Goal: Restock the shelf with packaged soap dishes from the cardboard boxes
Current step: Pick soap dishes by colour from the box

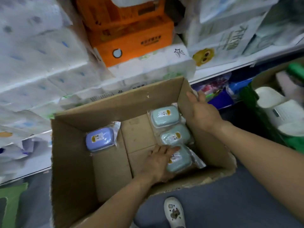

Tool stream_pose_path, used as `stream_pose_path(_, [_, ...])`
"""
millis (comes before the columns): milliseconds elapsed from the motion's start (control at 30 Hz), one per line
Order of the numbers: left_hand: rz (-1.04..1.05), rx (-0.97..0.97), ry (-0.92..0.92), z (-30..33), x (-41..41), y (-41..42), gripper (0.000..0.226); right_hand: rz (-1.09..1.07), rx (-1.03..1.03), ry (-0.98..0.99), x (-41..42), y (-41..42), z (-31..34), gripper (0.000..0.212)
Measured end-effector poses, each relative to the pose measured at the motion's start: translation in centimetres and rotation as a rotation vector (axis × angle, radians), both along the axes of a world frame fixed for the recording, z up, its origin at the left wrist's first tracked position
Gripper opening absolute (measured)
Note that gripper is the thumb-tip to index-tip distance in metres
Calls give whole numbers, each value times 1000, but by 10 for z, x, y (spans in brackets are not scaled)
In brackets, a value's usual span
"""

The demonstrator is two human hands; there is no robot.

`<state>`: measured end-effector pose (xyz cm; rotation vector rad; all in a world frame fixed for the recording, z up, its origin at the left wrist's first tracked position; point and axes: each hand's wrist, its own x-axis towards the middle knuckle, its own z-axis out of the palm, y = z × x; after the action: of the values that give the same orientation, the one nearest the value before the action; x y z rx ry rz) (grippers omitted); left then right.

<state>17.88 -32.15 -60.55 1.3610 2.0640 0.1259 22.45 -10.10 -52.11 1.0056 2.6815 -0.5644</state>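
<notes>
Head view, setting: a person stands over an open cardboard box point(105, 162) on the floor, before a shelf point(213, 72) packed with white paper-goods packs and orange cartons point(131, 41).
Head view, soap dishes: four wrapped dishes lie on the box floor. One purple dish point(100, 139) sits alone at the left. Three pale green ones run in a column along the right wall: far green dish point(165, 116), middle green dish point(175, 134), near green dish point(180, 160).
Head view, left hand point(158, 163): reaches down into the box, fingers fairly straight, laid over the left edge of the near green dish. Whether it has a real hold yet, I cannot tell.
Head view, right hand point(203, 111): fingers spread flat over the box's right wall, seemingly steadying it; it carries nothing.
Key relation: the green column lies to the right of the left hand, directly under its fingertips. Each dish's long axis runs roughly left to right. The left hand is much the nearer; the purple dish lies well apart on the left.
Other: a white clog point(175, 212) shows on the grey floor, near side.
</notes>
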Motion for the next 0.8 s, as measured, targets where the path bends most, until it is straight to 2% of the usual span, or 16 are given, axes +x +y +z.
stream_pose_path(133, [-159,-9,80,-27,15,26,88,26,-11,57,4,-1,1,67])
stream_pose_path(267, [-263,8,157,-39,21,44,89,50,-28,76,5,0,-2,66])
stream_pose_path(333, [-293,-41,157,-39,22,50,83,65,-32,62,5,0,-2,65])
stream_pose_path(433, [-288,-124,127,-27,19,55,72,82,-20,-22,4,0,3,50])
stream_pose_path(533, [-143,-161,61,3,7,52,69,95,-7,-201,-1,-2,21,48])
stream_pose_path(633, [72,-88,73,56,-14,35,72,66,51,-329,-5,-13,53,51])
stream_pose_path(733, [265,78,256,113,-34,0,73,118,132,-229,-5,-36,89,48])
stream_pose_path(800, [373,218,395,151,-44,-29,72,202,189,-102,-4,-58,112,56])
